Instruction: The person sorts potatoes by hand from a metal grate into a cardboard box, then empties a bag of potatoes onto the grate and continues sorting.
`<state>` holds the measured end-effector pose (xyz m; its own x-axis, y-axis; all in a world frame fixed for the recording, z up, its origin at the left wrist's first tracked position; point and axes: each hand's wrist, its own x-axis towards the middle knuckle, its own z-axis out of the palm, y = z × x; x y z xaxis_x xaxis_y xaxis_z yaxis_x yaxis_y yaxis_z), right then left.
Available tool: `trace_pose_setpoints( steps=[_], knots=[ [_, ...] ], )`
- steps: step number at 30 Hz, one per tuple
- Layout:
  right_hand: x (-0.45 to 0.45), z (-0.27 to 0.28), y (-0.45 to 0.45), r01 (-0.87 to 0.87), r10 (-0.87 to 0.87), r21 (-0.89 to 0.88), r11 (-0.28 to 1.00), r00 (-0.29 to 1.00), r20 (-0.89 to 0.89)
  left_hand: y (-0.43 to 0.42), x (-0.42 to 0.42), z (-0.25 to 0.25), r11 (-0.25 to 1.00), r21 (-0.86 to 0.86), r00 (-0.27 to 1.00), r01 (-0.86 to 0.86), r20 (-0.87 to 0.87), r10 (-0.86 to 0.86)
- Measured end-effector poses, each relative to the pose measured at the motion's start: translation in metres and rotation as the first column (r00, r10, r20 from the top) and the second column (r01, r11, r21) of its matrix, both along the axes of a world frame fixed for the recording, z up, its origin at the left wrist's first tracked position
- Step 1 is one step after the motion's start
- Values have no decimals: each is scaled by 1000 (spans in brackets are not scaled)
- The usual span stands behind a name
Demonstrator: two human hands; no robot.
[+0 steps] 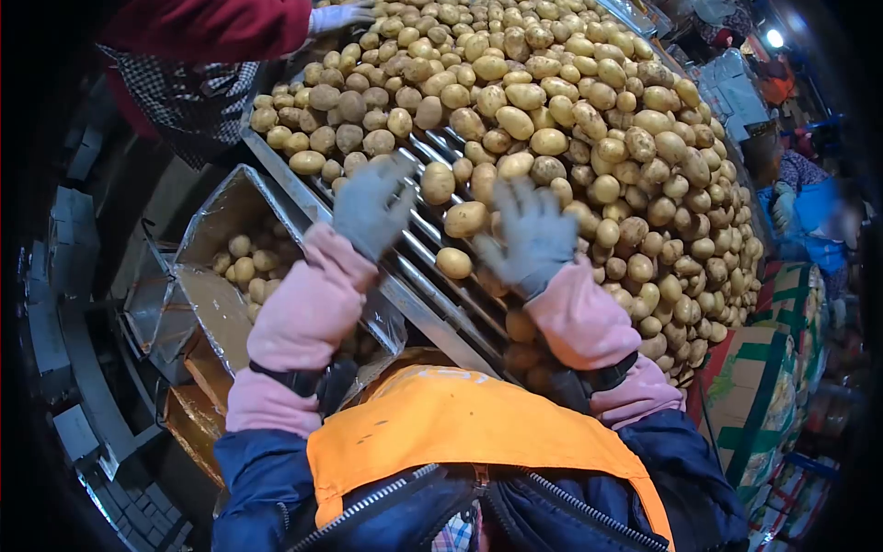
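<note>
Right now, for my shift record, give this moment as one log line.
left hand: open, over rollers; right hand: open, at potato pile; box: potatoes inside

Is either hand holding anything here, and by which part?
Nothing appears held: the left hand is open over the rollers, the right hand spread over potatoes.

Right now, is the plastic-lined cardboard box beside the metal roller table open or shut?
Open: potatoes show inside the plastic-lined cardboard box, with no closed flaps across them.
</note>
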<state>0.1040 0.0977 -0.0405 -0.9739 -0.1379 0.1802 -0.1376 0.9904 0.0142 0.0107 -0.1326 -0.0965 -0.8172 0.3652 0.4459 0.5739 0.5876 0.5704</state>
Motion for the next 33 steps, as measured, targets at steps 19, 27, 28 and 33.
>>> trace_pose_setpoints(
  steps=[19, 27, 28, 33],
  knots=[
    [-29, 41, 0, 175, 179, -985, 0, 969, 172, 36, 35, 6, 345, 826, 281, -446, 495, -822],
    [2, 57, -57, 100, 517, -979, 178, 837, 180, -25, 106, 29, -355, 566, 306, -744, -184, -934],
    [-1, 45, -52, 107, 494, -984, 145, 854, 166, -41, 115, 28, -387, 611, 355, -691, -180, -918],
    [-4, 20, -36, 64, 497, -969, 237, 849, 177, -145, 193, 61, -689, 510, 778, -515, -60, -625]
  ],
)
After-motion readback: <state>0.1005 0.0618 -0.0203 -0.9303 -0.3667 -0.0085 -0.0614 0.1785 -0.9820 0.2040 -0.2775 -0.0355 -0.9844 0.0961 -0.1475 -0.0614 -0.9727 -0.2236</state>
